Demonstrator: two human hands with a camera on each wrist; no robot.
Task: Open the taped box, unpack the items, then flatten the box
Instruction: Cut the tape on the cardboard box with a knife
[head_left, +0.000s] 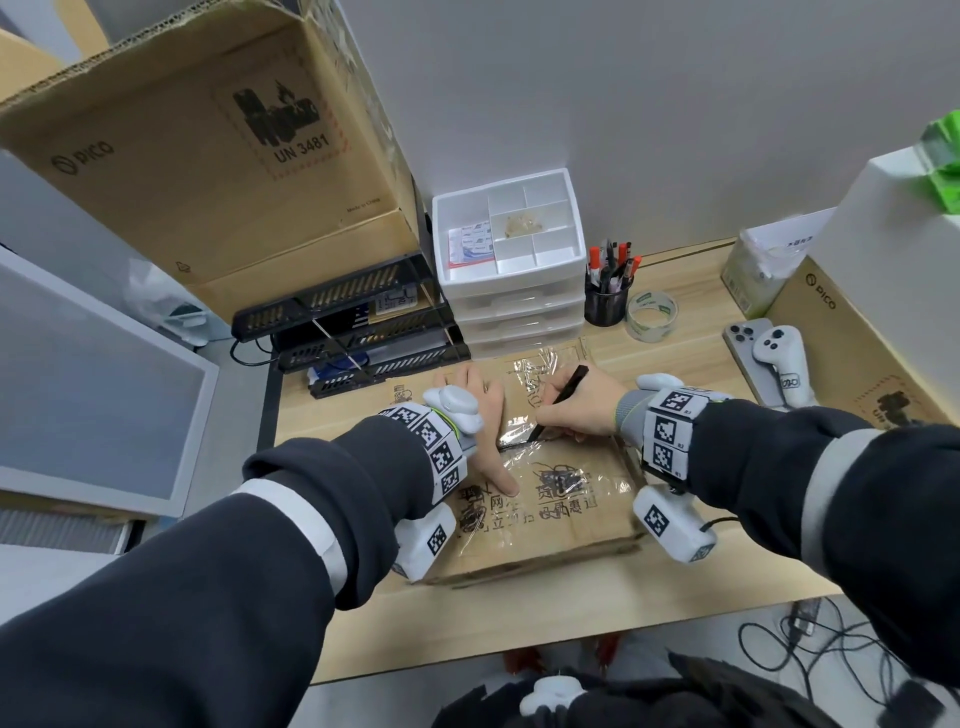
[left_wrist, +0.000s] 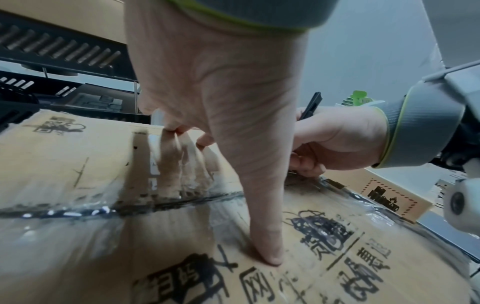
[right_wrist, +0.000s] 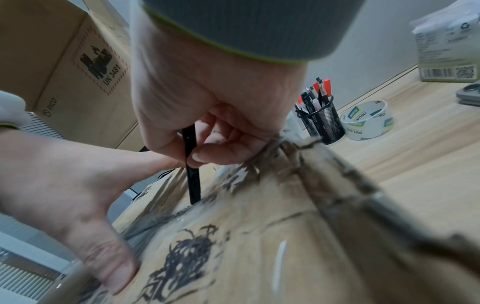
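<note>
**Blade in the seam, seam running toward the left hand**

The left hand (head_left: 480, 415) lies flat and spread on the box (head_left: 566, 525), fingers straight on the far flap and thumb stretched back onto the near flap, so it straddles the taped seam (left_wrist: 182, 202) and holds nothing. That seam is the long axis here: it runs crosswise on the box top, passing under the left hand and on to its right. Just right of that hand, the right hand (head_left: 576, 405) is curled in a pen-like grip round a black cutter (head_left: 563, 397), whose tip sits in the seam. The box rests on the bench (head_left: 701, 332), directly under both hands. Any cut drawn leftward heads straight at the left palm; rightward looks the safer line.
</note>
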